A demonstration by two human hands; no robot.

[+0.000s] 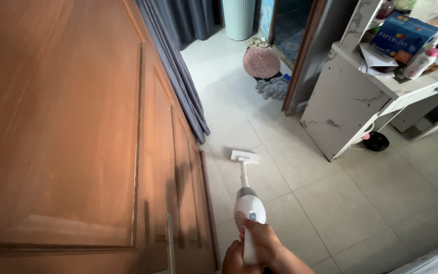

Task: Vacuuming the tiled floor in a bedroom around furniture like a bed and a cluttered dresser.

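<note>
Both hands: right hand (265,242) and left hand (235,259), fingers wrapped round the stick vacuum (249,209) handle | head (244,157) flat on floor tiles (381,203) | keep it flat, hug the wooden door (77,127) edge.

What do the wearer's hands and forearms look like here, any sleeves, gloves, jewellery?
Both hands are bare: no gloves, rings or watch visible. The right hand and its forearm show no sleeve. The left hand is cut off by the frame edge, so its wrist is not visible.

Pale tiled floor (361,203), brown wooden door (67,127), grey curtain (178,66), white desk (351,96).
</note>
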